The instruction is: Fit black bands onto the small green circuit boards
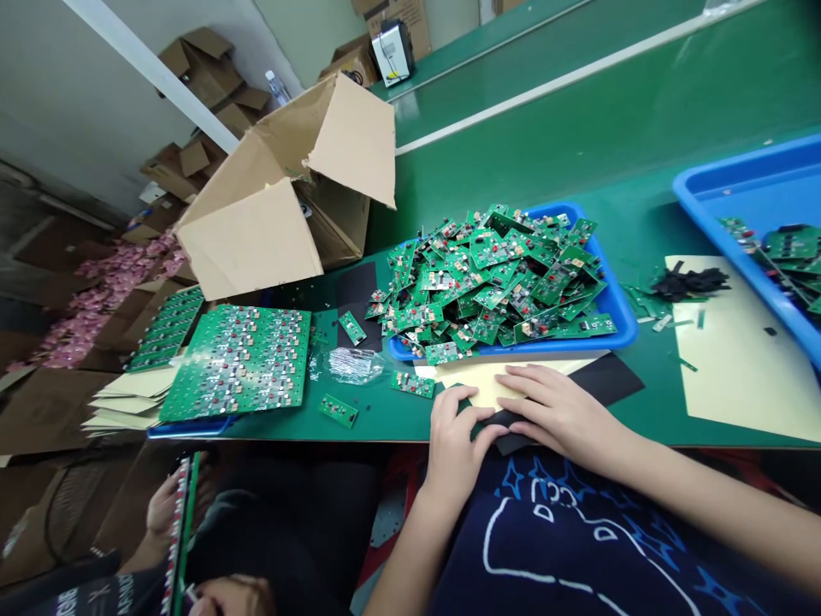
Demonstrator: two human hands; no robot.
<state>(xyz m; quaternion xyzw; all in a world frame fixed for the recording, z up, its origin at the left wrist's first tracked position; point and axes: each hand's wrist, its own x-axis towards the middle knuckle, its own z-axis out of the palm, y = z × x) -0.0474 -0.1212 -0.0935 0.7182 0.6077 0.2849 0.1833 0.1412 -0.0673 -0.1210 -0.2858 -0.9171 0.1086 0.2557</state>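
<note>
At the table's front edge, my left hand (457, 445) and my right hand (555, 411) meet over a small black piece (504, 418). The thumb and fingers of my left hand close on its left end, while my right hand's thumb and fingers press on it from the right. Pale yellow paper (491, 385) lies under the fingers, with a black sheet (609, 379) beside it on the right. Just behind the hands stands a blue tray (625, 316) heaped with small green circuit boards (487, 274).
Large board panels (240, 359) lie left, near an open cardboard box (256, 239). Loose boards (338, 410) and a plastic bag (356, 365) lie between. Right are black strips (689, 281), yellow paper (737, 368) and another blue tray (744, 180). A person's hands (163, 509) hold a board at lower left.
</note>
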